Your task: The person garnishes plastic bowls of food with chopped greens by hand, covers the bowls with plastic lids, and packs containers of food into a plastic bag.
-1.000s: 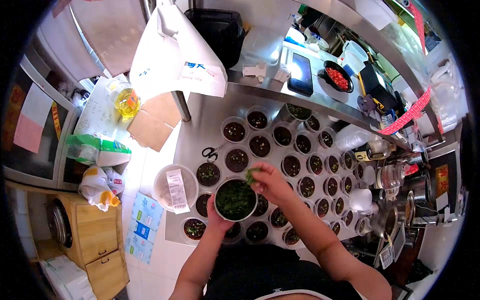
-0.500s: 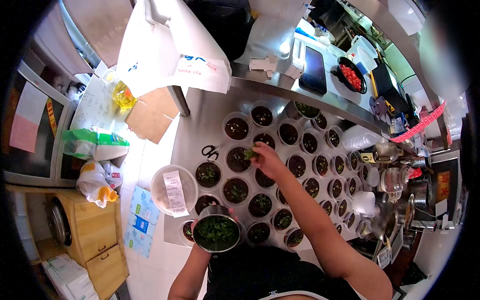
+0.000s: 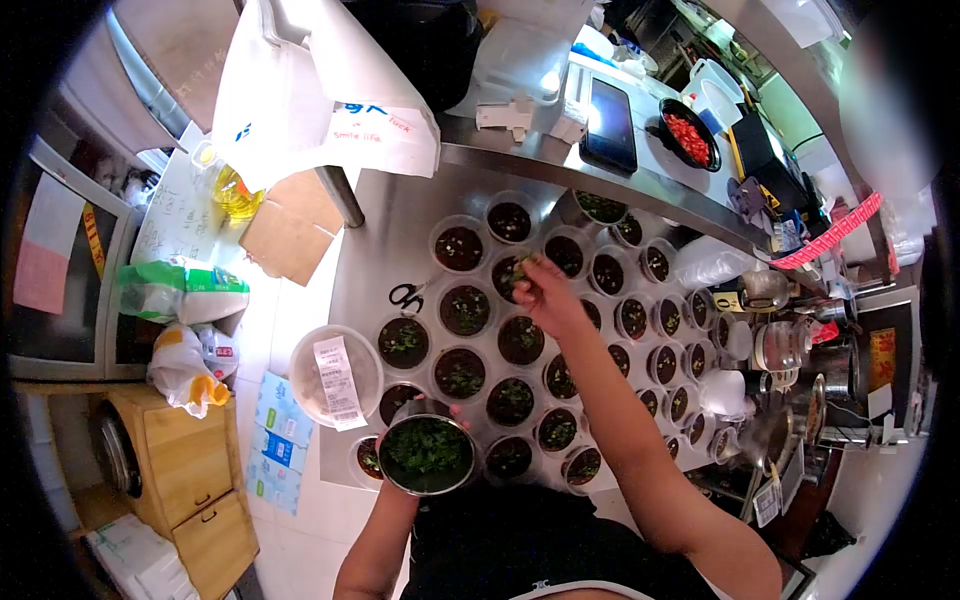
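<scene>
The shiny counter [image 3: 385, 225] is the biggest thing, and it fills the middle of the frame. A metal shelf [image 3: 510, 165] runs over it, from the top middle toward the right. A wood cabinet [image 3: 185, 450] is at the lower left. A big white bag [image 3: 285, 110] with blue and red words hangs down at the upper left.

The round tub [image 3: 308, 375], left of the middle, has a paper slip [image 3: 340, 390] on top. The pot [image 3: 428, 480] is low in the frame, just left of the middle, and it is full of chopped green leaves [image 3: 425, 445]. The left hand [image 3: 398, 495] is clamped on this pot, with fingertips showing at its far side.

On the shelf, a dark tablet [image 3: 608, 125] lies near the top, and a black bowl [image 3: 715, 155] of red bits sits to its right.

The right hand [image 3: 545, 290] is near the middle, above the cups. Its fingertips are together on a small pinch of greens [image 3: 519, 268].

Many clear cups [image 3: 465, 310] stand in rows on the counter. They hold dark stuff, and many have green or pale bits on top. The scissors [image 3: 405, 295] lie left of the cups, above the tub in the frame.
</scene>
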{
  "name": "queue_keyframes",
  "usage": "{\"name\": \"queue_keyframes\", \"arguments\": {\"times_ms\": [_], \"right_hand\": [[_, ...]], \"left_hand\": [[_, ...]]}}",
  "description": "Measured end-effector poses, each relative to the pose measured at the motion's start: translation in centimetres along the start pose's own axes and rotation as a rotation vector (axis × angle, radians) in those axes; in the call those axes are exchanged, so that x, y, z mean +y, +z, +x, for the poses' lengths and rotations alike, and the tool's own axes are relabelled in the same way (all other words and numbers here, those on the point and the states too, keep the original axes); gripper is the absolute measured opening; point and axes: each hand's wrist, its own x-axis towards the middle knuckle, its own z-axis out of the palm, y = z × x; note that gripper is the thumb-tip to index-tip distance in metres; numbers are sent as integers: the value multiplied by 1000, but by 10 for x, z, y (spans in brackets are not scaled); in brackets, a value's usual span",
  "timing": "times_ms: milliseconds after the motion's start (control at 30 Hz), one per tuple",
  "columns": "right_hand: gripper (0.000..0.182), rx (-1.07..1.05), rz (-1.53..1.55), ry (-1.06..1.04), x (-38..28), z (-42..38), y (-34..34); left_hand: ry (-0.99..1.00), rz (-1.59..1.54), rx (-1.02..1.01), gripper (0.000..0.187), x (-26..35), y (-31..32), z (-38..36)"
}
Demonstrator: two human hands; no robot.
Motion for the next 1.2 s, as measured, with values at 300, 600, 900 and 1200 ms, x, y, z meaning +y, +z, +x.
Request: {"name": "queue_keyframes", "arguments": {"times_ms": [300,600,900,1200], "right_hand": [[31,295,-779,-107,-24,24,-48],[27,79,-495,-134,-29,42,15],[24,-16,-332,-44,-3,80,30],[25,56,-838,-109,-4,110,30]], "left_hand": [[13,-13,43,74,-2,5,-7],[-7,-1,-34,74,3,-6,-2],[105,79,78,44,5,10,-4],[99,26,34,48,8,6,-5]]}}
